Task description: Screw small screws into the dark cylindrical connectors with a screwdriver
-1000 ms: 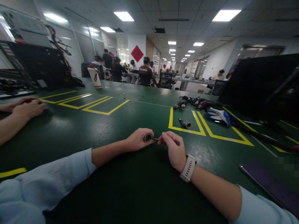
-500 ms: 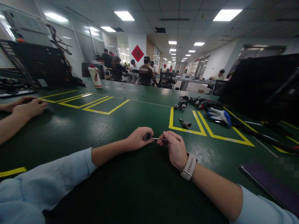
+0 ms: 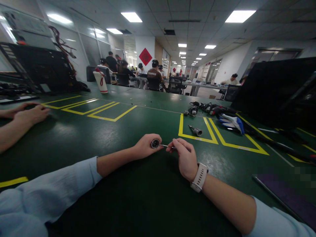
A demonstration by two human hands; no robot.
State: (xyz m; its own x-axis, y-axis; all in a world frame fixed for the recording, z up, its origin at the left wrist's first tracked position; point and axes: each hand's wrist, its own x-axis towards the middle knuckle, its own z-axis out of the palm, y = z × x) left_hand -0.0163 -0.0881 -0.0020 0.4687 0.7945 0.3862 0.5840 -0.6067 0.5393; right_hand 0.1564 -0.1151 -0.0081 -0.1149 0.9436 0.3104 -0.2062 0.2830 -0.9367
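My left hand [image 3: 145, 145] is closed around a round metal connector [image 3: 155, 144], its dark open face with a silver rim turned toward me. In my right hand [image 3: 184, 154], pinched between thumb and fingers, is a slim screwdriver-like tool [image 3: 165, 145]. Its thin metal shaft reaches left to the side of the connector; whether the tip touches or sits in it I cannot tell. The fingers hide most of the tool's handle. Beyond my right hand, a second metal connector [image 3: 197, 131] with a narrow tail lies inside a yellow-taped square.
Several metal connectors [image 3: 194, 110] and a blue-and-white glove [image 3: 232, 123] lie at the back right. A dark flat device [image 3: 283, 194] rests near my right forearm. A white cup [image 3: 100, 81] stands at the far edge. At left are another person's hands [image 3: 31, 113].
The connector in my left hand has shifted very slightly left, and the tool's shaft now slopes a little more. Otherwise both hands keep nearly the same place.
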